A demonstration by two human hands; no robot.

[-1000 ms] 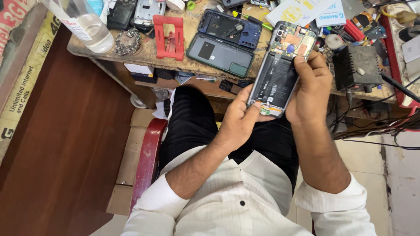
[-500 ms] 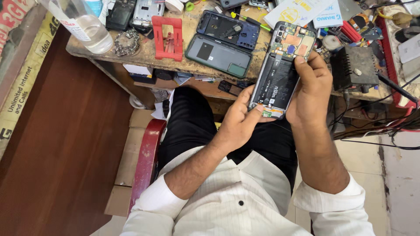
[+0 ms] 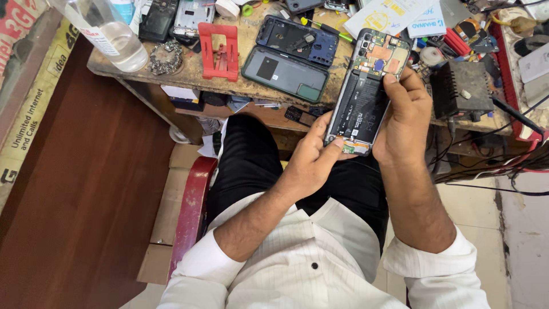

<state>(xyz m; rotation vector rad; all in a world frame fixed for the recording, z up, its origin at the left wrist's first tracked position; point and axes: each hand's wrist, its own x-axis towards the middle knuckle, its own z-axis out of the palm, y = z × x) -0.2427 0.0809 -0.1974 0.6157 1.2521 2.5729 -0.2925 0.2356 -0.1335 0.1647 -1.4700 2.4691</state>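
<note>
Gripping an opened phone [image 3: 369,91], left hand [image 3: 311,163] and right hand [image 3: 406,117] closed round it, lower edge hidden.

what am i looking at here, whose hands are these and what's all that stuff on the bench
The one view comes from a camera worn on a person's head, looking down at their own lap and arms in white sleeves. Both hands hold an opened phone with its back off, so the battery and circuit board show. The left hand grips its lower end; the right hand holds its side, thumb on the board. On the worn wooden bench lie a dark green phone back cover, a blue phone frame, a red stand, a clear plastic bottle and a black box.
</note>
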